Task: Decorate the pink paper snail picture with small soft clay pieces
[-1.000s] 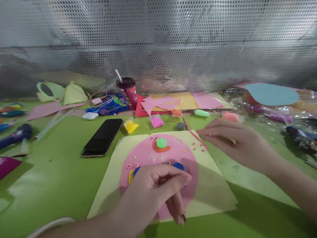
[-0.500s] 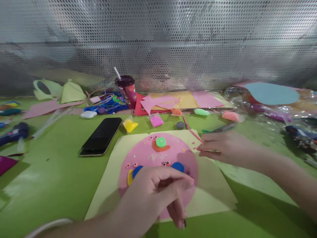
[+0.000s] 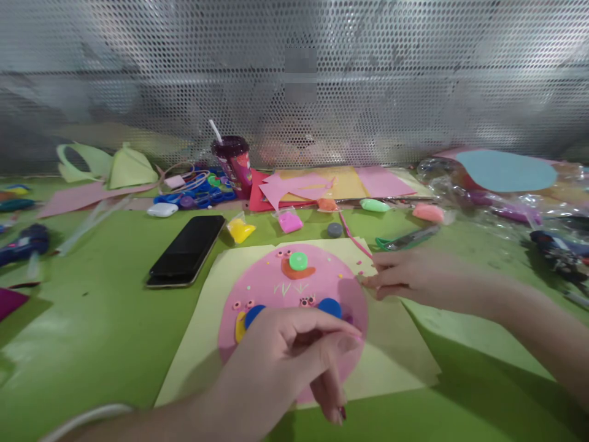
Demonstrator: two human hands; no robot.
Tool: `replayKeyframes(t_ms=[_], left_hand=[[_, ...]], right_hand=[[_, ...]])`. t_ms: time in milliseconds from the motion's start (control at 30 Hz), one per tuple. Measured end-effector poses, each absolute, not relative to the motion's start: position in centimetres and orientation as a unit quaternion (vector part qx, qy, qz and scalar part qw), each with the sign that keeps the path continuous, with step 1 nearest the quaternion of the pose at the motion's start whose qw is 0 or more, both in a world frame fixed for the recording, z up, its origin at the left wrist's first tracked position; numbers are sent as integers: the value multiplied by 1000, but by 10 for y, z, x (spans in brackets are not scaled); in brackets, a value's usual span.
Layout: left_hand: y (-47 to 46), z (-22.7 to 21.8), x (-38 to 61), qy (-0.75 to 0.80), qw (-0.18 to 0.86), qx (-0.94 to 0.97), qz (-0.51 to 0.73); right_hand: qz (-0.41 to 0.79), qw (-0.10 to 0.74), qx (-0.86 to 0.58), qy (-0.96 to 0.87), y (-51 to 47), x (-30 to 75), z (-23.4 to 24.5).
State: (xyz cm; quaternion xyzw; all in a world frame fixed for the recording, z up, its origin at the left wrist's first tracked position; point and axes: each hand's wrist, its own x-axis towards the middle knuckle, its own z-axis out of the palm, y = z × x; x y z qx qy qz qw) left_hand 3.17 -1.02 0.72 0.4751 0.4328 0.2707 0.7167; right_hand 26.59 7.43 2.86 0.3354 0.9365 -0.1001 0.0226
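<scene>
My left hand [image 3: 289, 362] hovers over the near half of a round pink card [image 3: 257, 276]. Its thumb and index finger are pinched, with a tiny pink bit of clay [image 3: 359, 337] just showing at the tips. My right hand [image 3: 414, 276] reaches in from the right, fingers stretched down to the pale yellow paper [image 3: 396, 344] beside small pink bits [image 3: 360, 264]. A thin pink strip [image 3: 352, 234] runs to its fingers. On the card are a green cap [image 3: 299, 261] over an orange clay body, blue caps [image 3: 329, 308] and small clay eyes. My left hand hides part of the card.
A black phone [image 3: 188, 252] lies left of the paper. Behind are bagged yellow clay [image 3: 241, 229], pink clay [image 3: 289, 221], a grey lump [image 3: 335, 229] and green-handled scissors [image 3: 407, 238]. A lidded cup [image 3: 234, 166] with a straw stands near the perforated metal wall [image 3: 368, 80].
My right hand has shifted slightly down and left, showing more of the scissors; its fingertips lie at the paper near the pink bits. My left hand stays almost still.
</scene>
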Motion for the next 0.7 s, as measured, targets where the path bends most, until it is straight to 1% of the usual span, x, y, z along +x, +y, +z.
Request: replayKeyframes(t_ms=[67,200,233,267,533,600,700], left_hand=[[-10,8,31,432,714,480,270],[-10,7,31,421,716,475,290],[-10,7,31,419,716,474,294],[-11,6,31,418,716,474,297],[-13,10,34,431,704,472,309],[-13,12,34,435,695,471,326],[-13,12,34,440,691,468,331]], right_hand=[[-100,-27,358,928,76,268,32],[-57,-202,439,874,82,279,42],[-49,-224,455,860,84,282,43],[-47,-228,467,853,86,284,44],[-83,-36,443,892,80,275,38],[-81,-8,435,897,77,271,37],[-79,10,427,901,75,269,35]])
